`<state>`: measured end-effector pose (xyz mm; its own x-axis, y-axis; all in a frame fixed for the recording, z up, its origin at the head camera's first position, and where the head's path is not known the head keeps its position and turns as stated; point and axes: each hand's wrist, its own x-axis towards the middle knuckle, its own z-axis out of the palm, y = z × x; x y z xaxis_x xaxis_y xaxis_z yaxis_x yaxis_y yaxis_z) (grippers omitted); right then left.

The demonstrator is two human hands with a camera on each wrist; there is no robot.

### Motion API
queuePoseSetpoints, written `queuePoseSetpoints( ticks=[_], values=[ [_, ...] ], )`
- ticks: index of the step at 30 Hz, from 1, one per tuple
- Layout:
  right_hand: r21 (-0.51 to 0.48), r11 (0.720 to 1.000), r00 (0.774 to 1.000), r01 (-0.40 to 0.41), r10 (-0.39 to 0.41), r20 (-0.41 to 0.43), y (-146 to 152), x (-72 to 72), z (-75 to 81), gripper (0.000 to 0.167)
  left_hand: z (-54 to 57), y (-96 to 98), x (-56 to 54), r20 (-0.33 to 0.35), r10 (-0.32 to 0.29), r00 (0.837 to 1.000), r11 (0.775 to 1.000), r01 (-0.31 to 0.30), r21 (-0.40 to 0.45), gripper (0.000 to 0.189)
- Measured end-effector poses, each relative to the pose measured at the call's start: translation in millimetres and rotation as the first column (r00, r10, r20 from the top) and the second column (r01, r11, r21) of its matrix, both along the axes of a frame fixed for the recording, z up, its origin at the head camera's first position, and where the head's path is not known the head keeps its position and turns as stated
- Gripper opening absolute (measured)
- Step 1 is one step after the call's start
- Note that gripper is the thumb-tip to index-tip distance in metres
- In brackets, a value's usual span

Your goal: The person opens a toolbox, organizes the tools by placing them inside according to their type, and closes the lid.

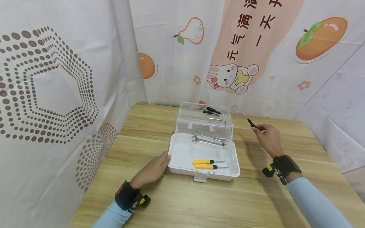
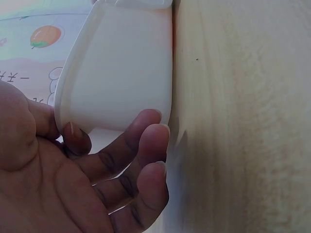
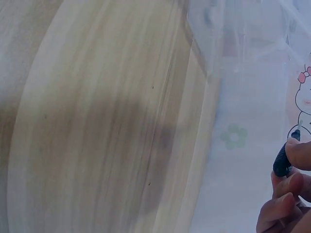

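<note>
A white toolbox (image 1: 182, 152) with a clear lid stands open on the table. At its left front corner, my left hand (image 1: 152, 167) grips the rim; in the left wrist view the thumb goes over the edge and the curled fingers (image 2: 153, 141) lie along the outer wall. My right hand (image 1: 268, 139) holds a black-handled screwdriver (image 1: 251, 123) up right of the box, shaft pointing away; the right wrist view shows its dark handle (image 3: 282, 162) pinched between thumb and fingers. Two yellow-handled screwdrivers (image 1: 203, 166) lie in the box's front, with silver wrenches (image 1: 209, 141) at its back.
Clear trays (image 1: 185, 114) behind the box carry black-handled screwdrivers (image 1: 212, 110) and a thin brass-coloured rod (image 1: 216, 119). A latch (image 1: 201, 177) hangs at the box's front. The wooden table (image 1: 148, 126) meets a printed curtain (image 1: 171, 76) at the back and left.
</note>
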<state>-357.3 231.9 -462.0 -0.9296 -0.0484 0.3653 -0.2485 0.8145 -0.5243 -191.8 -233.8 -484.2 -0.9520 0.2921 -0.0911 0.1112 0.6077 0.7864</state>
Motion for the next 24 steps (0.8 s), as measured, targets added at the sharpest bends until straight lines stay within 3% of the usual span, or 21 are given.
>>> queuePoseSetpoints(
  ticks=[10, 24],
  values=[
    [0.015, 1.000, 0.999, -0.009, 0.010, -0.035, -2.8, 0.2, 4.2, 0.030, -1.3, -0.6, 0.5, -0.005, -0.017, 1.000, 1.000, 0.017, 0.013, 0.044],
    [0.016, 1.000, 1.000, -0.015, 0.015, -0.020, -10.0, -0.4, 10.1, 0.032, -2.3, -1.3, 0.4, -0.005, -0.017, 1.000, 1.000, 0.017, 0.007, 0.044]
  ],
)
